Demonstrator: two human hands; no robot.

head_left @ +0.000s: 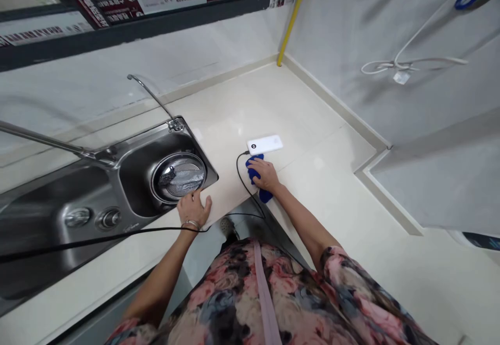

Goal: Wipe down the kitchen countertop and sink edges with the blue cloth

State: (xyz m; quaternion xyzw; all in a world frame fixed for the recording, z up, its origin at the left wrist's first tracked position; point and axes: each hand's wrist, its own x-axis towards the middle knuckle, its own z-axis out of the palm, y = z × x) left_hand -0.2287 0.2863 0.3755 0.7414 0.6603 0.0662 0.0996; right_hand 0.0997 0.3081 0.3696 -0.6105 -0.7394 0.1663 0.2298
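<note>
My right hand (266, 174) presses on a bunched blue cloth (253, 164) on the pale countertop, its fingers bent over it. One end of the cloth hangs past the palm toward the counter's front edge. Just beyond lies a white power bank (264, 144) with a black cable plugged into its left end. My left hand (193, 209) leans on the counter strip beside the sink, thumb spread away from the fingers and nothing visible in it. Close to its fingertips, a round metal strainer basket (160, 170) sits in the right basin of the sink (135, 189).
Two faucets stand at the sink's back edge, the nearer-right faucet (154, 98) bending over the basin. A black cable (117, 234) runs across the sink and left wrist. A yellow pipe (294, 17) rises at the back corner. Coiled white wire (385, 66) hangs on the right wall.
</note>
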